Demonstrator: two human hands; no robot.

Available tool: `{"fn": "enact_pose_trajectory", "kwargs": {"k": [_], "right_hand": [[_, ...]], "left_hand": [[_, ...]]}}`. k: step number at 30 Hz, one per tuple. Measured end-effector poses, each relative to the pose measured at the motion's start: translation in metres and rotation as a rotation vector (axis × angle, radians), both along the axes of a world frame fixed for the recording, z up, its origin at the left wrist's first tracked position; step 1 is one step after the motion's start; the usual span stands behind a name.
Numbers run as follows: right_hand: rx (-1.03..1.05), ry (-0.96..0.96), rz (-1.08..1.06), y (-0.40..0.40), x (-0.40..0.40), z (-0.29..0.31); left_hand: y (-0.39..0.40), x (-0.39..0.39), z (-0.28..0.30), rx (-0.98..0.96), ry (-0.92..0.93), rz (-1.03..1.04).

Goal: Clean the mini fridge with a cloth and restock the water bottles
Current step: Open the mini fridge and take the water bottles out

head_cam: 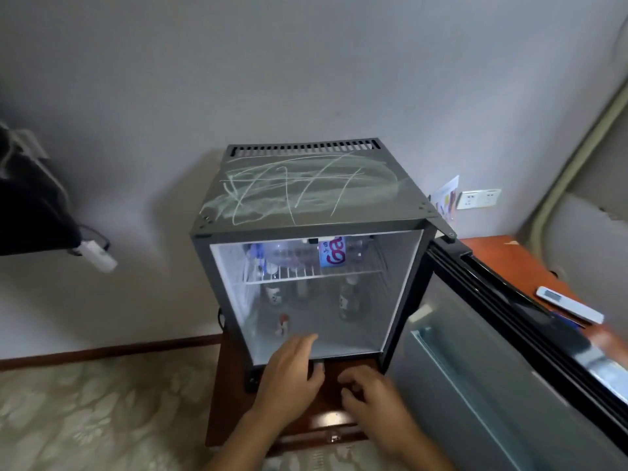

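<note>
1. My left hand (294, 372) and right hand (370, 394) hover empty at the bottom lip of the mini fridge (316, 253), which sits on a dark wooden stand (234, 396) against the wall. The left hand's fingers are relaxed and reach just over the sill. The right hand's fingers hang loosely curled in front of it and hold nothing.

2. The door (503, 379) is swung wide to my right, its inner face up toward me. The fridge's opening faces me and its long axis runs upright.

3. I judge this an early step: no cloth is in view, and chalky scribbles (299, 188) mark the lid.

4. Stock is inside. A large water bottle (295, 254) lies on its side across the wire shelf (316, 271), its long axis left to right. Small bottles (348, 300) stand upright below.

5. The next move, I reckon, calls for lifting the bottles out and fetching a cloth before any wiping.
</note>
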State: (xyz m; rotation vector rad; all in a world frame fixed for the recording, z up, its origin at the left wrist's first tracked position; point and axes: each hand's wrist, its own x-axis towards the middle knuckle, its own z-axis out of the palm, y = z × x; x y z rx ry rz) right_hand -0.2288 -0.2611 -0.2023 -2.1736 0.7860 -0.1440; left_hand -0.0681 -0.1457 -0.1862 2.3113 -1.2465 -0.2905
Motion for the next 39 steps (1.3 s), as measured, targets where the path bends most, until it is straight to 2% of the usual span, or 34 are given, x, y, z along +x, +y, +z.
{"fn": "enact_pose_trajectory", "kwargs": {"k": [3, 5, 9, 12, 14, 17, 20, 23, 26, 28, 30, 34, 37, 38, 39], "right_hand": [[-0.025, 0.194, 0.111, -0.013, 0.024, 0.000], [-0.072, 0.251, 0.074, -0.023, 0.048, 0.003], [-0.109, 0.256, -0.221, -0.063, 0.117, 0.015], [-0.247, 0.308, -0.367, -0.099, 0.159, 0.008], [-0.234, 0.311, -0.407, -0.120, 0.176, -0.006], [-0.319, 0.386, -0.343, -0.139, 0.186, -0.024], [-0.354, 0.364, -0.348, -0.141, 0.183, -0.027], [-0.423, 0.317, -0.360, -0.109, 0.165, -0.008], [-0.365, 0.233, -0.388, -0.068, 0.131, 0.004], [-0.416, 0.174, -0.397, -0.033, 0.106, 0.019], [-0.370, 0.153, -0.450, 0.001, 0.070, 0.038], [-0.393, 0.105, -0.559, 0.056, -0.016, 0.072], [-0.368, 0.052, -0.576, 0.087, -0.094, 0.084], [-0.387, 0.026, -0.585, 0.095, -0.117, 0.086], [-0.404, 0.007, -0.602, 0.106, -0.145, 0.089]], "left_hand": [[-0.021, 0.041, -0.007, 0.021, 0.008, -0.077], [-0.035, 0.066, -0.009, 0.021, -0.001, -0.095], [-0.065, 0.102, -0.014, 0.041, -0.036, -0.121], [-0.086, 0.116, -0.023, 0.084, -0.042, -0.162], [-0.095, 0.118, -0.027, 0.082, -0.035, -0.193], [-0.100, 0.119, -0.034, 0.075, -0.016, -0.248], [-0.099, 0.122, -0.041, 0.082, 0.039, -0.263], [-0.097, 0.120, -0.042, 0.057, 0.090, -0.283], [-0.090, 0.107, -0.040, 0.075, 0.148, -0.314], [-0.083, 0.091, -0.039, 0.026, 0.264, -0.344], [-0.070, 0.060, -0.032, 0.023, 0.341, -0.409], [-0.032, -0.022, -0.025, -0.063, 0.250, -0.616], [-0.015, -0.098, 0.001, -0.012, 0.224, -0.751], [-0.011, -0.118, 0.002, -0.042, 0.107, -0.792], [-0.004, -0.144, 0.006, -0.014, 0.186, -0.781]]}}
